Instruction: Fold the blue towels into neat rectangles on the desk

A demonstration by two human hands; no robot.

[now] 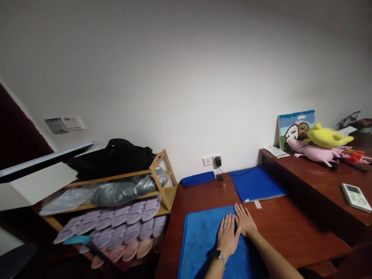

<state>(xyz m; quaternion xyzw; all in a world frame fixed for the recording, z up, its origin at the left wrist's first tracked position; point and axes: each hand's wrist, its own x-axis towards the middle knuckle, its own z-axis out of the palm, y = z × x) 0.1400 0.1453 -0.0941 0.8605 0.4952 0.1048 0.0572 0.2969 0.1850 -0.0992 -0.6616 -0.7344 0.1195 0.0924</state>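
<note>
A light-blue cloth (200, 236), folded into a flat rectangle with darker smudges, lies on the brown wooden desk (293, 224). My left hand (228, 236), with a watch on its wrist, rests flat near the cloth's middle, fingers stretched out. Beside it, my right hand (244, 220) lies flat at the cloth's right edge with its fingers extended. The two hands touch or nearly touch at the left thumb. Neither holds anything. Behind them is a darker blue folded cloth (257, 184) with a small white tag, and a narrow blue folded cloth (198, 178) lies by the wall.
Left of the desk stands a wooden shoe rack (165, 190) with several slippers (136, 212) and a black bag (116, 159) on top. A black plug (217, 161) sits in the wall socket. On the raised right surface are plush toys (328, 135) and a white remote-like device (356, 197).
</note>
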